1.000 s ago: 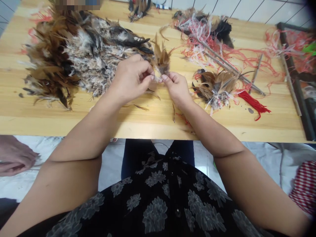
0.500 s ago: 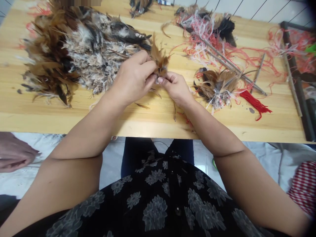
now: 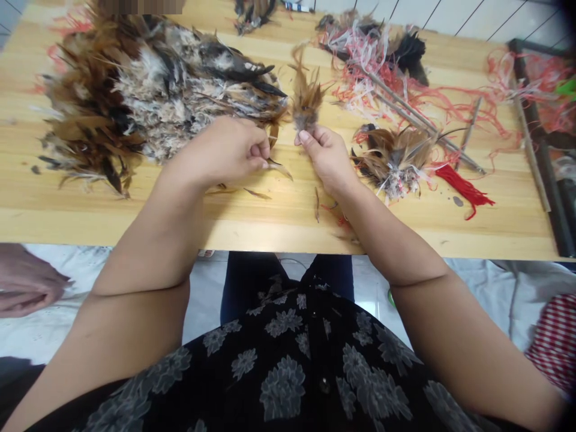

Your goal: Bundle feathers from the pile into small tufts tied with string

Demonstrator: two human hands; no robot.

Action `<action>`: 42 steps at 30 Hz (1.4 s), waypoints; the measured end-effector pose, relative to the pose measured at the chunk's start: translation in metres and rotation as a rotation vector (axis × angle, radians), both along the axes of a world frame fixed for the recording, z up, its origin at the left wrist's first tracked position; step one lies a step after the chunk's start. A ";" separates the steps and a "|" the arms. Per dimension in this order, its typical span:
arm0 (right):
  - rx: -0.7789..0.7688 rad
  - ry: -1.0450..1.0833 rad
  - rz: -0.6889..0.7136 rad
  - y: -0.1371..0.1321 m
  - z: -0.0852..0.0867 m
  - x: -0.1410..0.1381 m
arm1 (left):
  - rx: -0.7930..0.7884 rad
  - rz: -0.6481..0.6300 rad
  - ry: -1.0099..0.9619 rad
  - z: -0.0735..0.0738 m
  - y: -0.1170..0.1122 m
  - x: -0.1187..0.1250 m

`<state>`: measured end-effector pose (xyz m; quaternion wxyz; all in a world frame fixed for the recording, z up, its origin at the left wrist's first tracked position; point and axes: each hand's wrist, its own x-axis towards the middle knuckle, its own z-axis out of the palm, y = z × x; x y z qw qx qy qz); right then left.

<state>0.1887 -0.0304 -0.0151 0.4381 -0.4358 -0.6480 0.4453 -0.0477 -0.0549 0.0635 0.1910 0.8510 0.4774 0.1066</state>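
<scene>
My right hand [image 3: 326, 157] pinches the base of a small bunch of brown feathers [image 3: 306, 99], holding it upright over the wooden table [image 3: 279, 222]. My left hand [image 3: 225, 153] is closed in a pinch on a single dark feather [image 3: 279, 168] that points right, a little apart from the bunch. A big heap of brown, white and black feathers [image 3: 148, 90] lies just beyond my left hand. A few loose feathers lie on the table under and between my hands.
Right of my right hand lies a tied feather bundle [image 3: 396, 159] with a red tassel [image 3: 463, 189]. Behind it are thin sticks [image 3: 405, 111] tangled in red and white string. A dark frame [image 3: 540, 150] runs along the table's right side. Another person's hand [image 3: 27, 288] shows at lower left.
My hands have come apart. The left hand has drawn back towards me from the bunch with one feather in its pinch; the right hand keeps the bunch, now slightly higher.
</scene>
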 end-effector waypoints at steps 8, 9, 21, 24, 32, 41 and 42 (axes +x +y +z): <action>-0.009 0.052 0.008 0.000 -0.002 -0.001 | -0.063 0.047 -0.347 -0.015 0.002 0.004; -0.014 0.066 0.012 0.000 -0.003 -0.001 | -0.060 0.072 -0.460 -0.015 0.002 0.003; -0.107 0.198 0.114 -0.005 -0.004 -0.011 | -0.130 0.126 -0.998 -0.036 0.007 0.034; -0.124 0.202 0.138 -0.005 -0.001 -0.011 | -0.002 0.176 -0.933 -0.042 0.008 0.033; -0.103 0.193 0.160 0.001 -0.008 -0.013 | -0.074 0.209 -0.947 -0.044 0.001 0.027; -0.032 0.140 0.143 -0.002 -0.004 -0.010 | -0.134 0.093 -1.060 -0.055 0.018 0.026; -0.044 0.139 0.132 -0.005 0.000 -0.011 | -0.183 0.106 -1.076 -0.052 0.017 0.027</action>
